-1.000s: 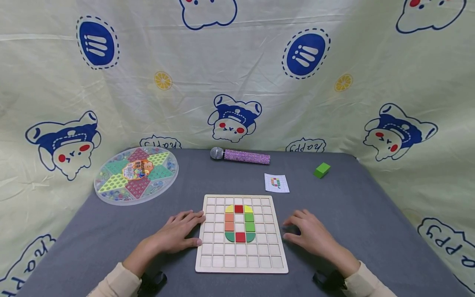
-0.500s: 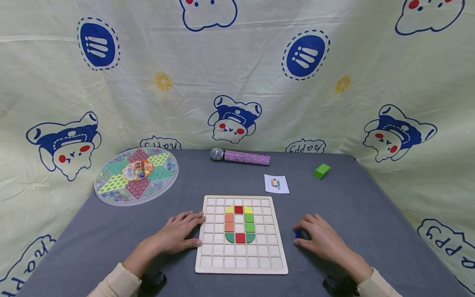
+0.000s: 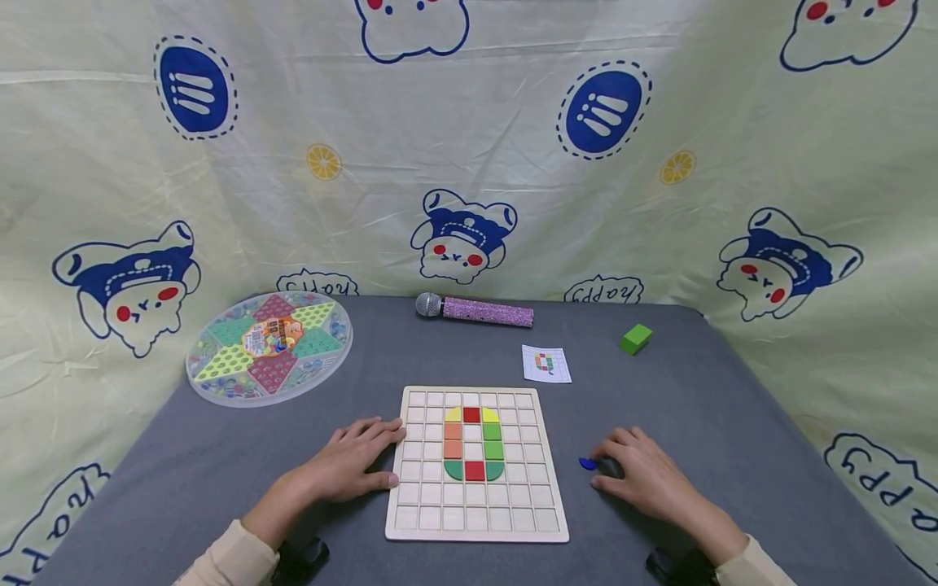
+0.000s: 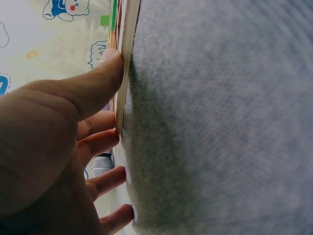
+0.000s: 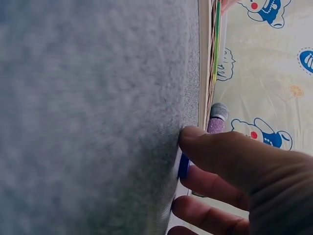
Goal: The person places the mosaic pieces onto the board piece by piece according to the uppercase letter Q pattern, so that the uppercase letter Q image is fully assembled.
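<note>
A wooden grid board (image 3: pixel 421 514) lies flat on the grey table, with red, orange, yellow and green tiles forming a ring in its upper middle. My left hand (image 3: pixel 357 457) rests at the board's left edge, fingers spread and thumb against the rim. In the left wrist view, its thumb (image 4: pixel 100 78) touches the pale wooden side. To the right of the board lies a small flat blue piece (image 3: pixel 587 463), right by the fingertips of my right hand (image 3: pixel 645 476). That hand's fingers are loosely bent. From the right wrist, the blue piece (image 5: pixel 184 166) shows beyond the thumb.
Behind the board lies a small card (image 3: pixel 546 375) printed with a coloured ring pattern. A green block (image 3: pixel 635 338) sits at the back right. A purple glittery microphone (image 3: pixel 484 311) lies at the back edge, and a round star-patterned game board (image 3: pixel 220 389) at the left.
My right hand has drawn back to the right, away from the board, and the blue piece has come into sight at its fingertips. My left hand stays at the board's edge.
</note>
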Tool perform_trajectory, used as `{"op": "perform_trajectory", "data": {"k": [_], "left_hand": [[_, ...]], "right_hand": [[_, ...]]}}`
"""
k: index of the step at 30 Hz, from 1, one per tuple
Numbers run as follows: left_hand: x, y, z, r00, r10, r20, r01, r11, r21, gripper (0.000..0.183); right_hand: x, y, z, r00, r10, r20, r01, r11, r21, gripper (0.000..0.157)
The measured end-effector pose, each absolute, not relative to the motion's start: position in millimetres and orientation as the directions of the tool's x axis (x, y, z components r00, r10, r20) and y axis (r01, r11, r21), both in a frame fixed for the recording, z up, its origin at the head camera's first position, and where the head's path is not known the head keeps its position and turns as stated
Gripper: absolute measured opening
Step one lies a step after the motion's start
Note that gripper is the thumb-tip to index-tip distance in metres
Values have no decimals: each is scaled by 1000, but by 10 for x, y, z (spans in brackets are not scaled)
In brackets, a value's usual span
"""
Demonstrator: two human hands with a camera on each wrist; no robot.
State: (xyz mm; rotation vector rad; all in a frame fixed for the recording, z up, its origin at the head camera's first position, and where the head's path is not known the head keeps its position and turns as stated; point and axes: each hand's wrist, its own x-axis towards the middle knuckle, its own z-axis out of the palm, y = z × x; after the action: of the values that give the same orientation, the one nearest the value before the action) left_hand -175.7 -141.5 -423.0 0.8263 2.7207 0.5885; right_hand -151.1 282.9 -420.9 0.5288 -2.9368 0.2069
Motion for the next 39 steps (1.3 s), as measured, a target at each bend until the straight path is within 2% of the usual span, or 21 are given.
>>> {"op": "perform_trajectory", "data": {"k": [10,21,39], "left_hand": [[-1744,-1413,-4218,-811,576,-102,479,755,448,67],[-1746,-1413,-4222,-813,573,-102,477,757,446,68],[-1753,-1410,-4224,-815,569,-110,473,762,442,67]], "right_hand": [[-1487,2830,-4212,-930,-331,157,-352,928,-123,21],[-1560,2781,-4204,-936,-343,74,-351,925,-146,28],[-1561,2811,-4215,-939,-336,69,-343,925,-166,19]]}}
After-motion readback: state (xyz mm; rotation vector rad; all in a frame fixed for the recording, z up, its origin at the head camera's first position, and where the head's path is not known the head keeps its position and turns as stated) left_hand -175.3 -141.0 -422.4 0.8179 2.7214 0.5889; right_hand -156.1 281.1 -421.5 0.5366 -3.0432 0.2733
